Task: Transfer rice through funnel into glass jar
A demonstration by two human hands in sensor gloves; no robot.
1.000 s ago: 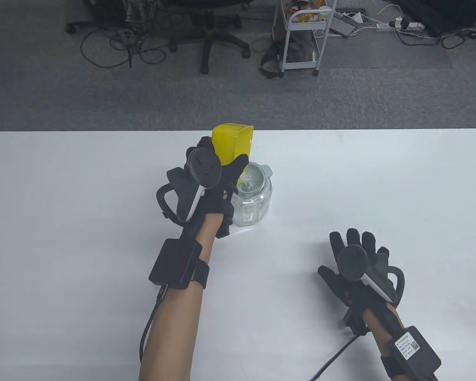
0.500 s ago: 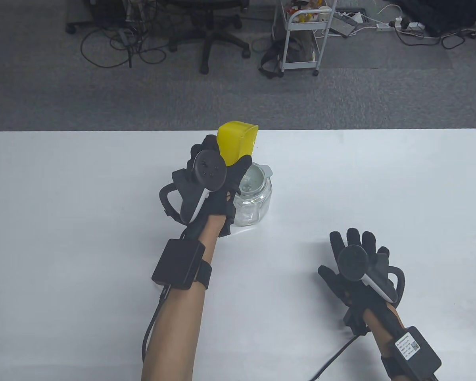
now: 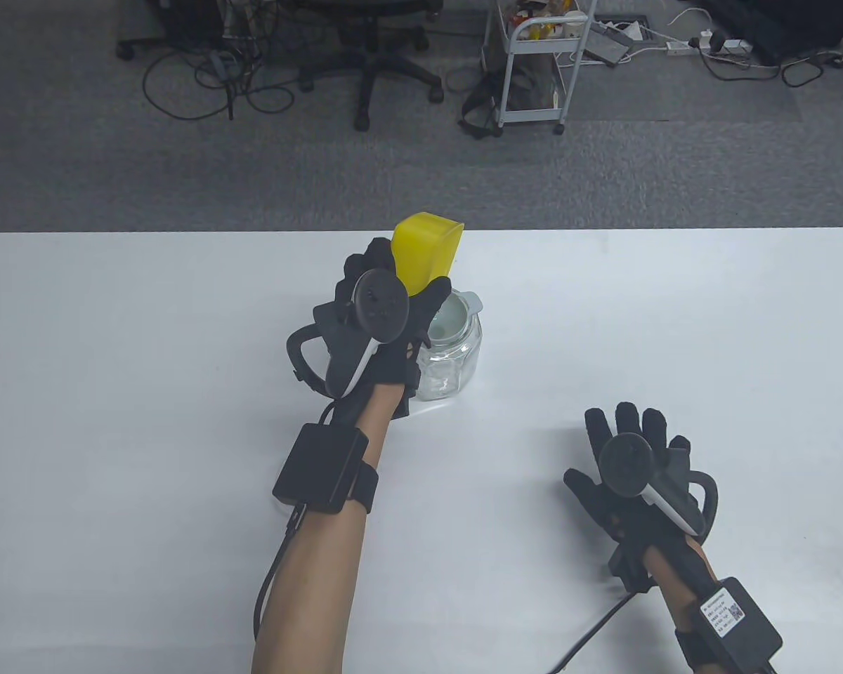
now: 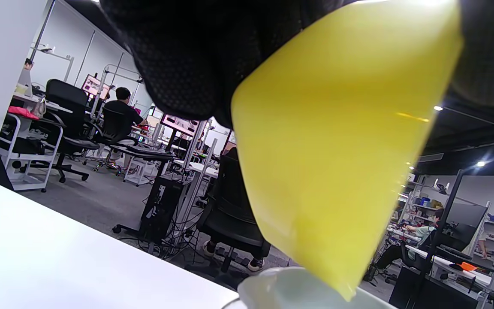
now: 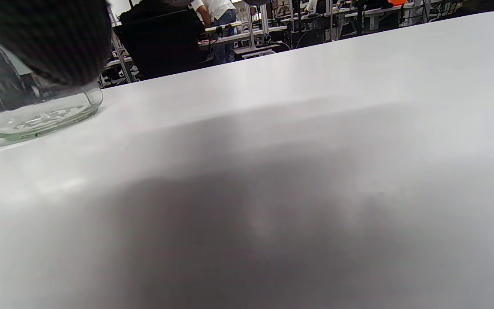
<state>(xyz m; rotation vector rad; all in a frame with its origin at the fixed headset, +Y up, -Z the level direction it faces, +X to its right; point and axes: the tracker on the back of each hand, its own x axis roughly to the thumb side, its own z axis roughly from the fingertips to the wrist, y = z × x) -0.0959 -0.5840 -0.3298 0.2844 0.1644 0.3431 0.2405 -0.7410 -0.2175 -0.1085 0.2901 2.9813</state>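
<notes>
A white label [image 3: 723, 609] with a QR code and small print sits on the black box strapped to the right forearm. Its lines are too small to read. No other text is legible.

Black mesh gloves are covering the left hand [image 3: 386, 330] and right hand [image 3: 632, 484]; bare forearms are wearing black boxes, one apparently showing a QR label.

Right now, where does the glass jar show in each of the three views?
Table view: glass jar at table centre, right of the left hand.
Left wrist view: jar hidden; only the funnel rim, bottom centre.
Right wrist view: jar base at upper left.
Shared landmark: white table.
</notes>
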